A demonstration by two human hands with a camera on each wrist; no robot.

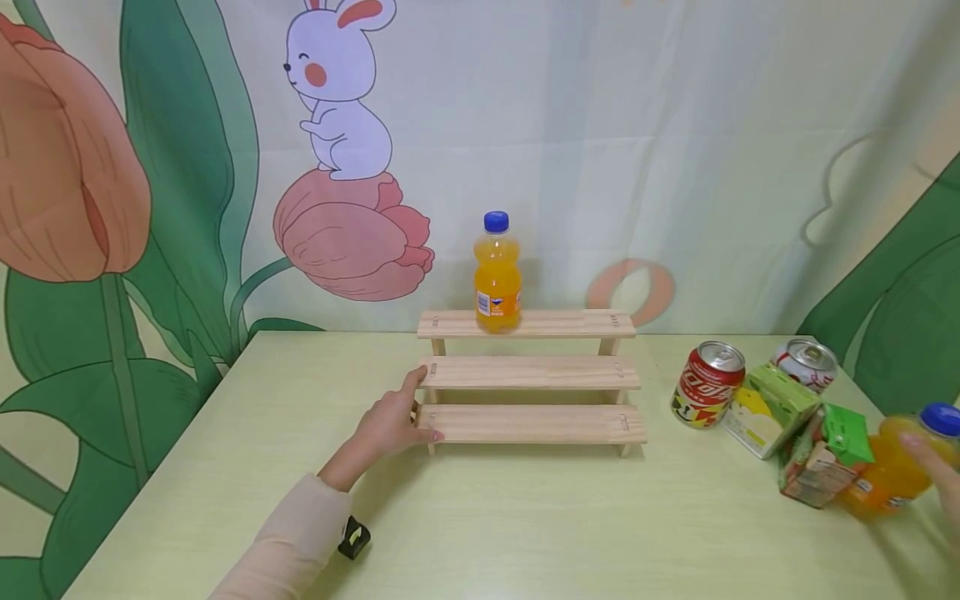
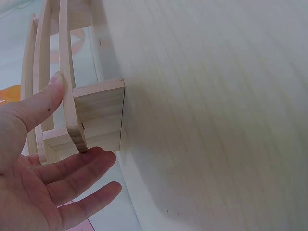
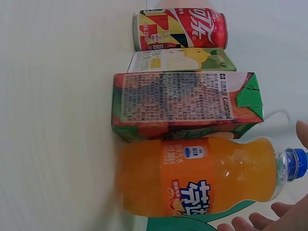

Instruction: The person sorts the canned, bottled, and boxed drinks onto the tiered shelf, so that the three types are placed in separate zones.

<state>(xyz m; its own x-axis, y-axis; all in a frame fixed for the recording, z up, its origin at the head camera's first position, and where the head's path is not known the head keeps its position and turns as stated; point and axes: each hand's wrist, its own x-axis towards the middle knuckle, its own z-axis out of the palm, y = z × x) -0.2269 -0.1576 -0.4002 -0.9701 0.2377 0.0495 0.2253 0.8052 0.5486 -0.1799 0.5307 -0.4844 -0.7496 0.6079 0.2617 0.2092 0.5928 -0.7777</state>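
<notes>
A three-step wooden rack (image 1: 532,425) stands on the table. My left hand (image 1: 386,423) holds its left end. In the left wrist view the thumb (image 2: 45,98) lies on the lowest step (image 2: 70,91), with fingers at that step's end. At the right, an orange soda bottle (image 1: 892,471) with a blue cap stands upright beside a juice carton (image 1: 825,458). My right hand (image 1: 941,479), partly out of the head view, is at this bottle. In the right wrist view its spread thumb and fingers (image 3: 260,221) stand either side of the bottle's cap end, apparently apart from it.
A second orange soda bottle (image 1: 498,275) stands on the rack's top step. A red cola can (image 1: 708,385), a green-and-yellow carton (image 1: 772,408) and a white can (image 1: 806,364) stand right of the rack. Behind the table (image 1: 525,517) hangs a printed curtain (image 1: 570,150).
</notes>
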